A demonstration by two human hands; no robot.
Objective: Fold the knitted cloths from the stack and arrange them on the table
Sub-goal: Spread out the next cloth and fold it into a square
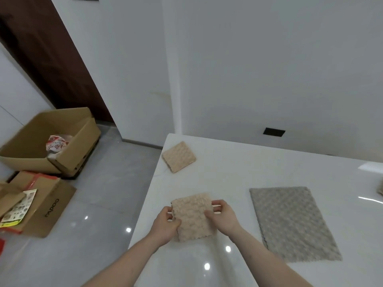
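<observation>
We hold a folded beige cloth above the near left tabletop: left hand and right hand each maintain a closed grip on its side edges. Another folded beige cloth lies far left; a grey cloth lies flat at right.

You hold a folded beige knitted cloth; another folded one lies farther left — a grey cloth spread flat, right.
</observation>
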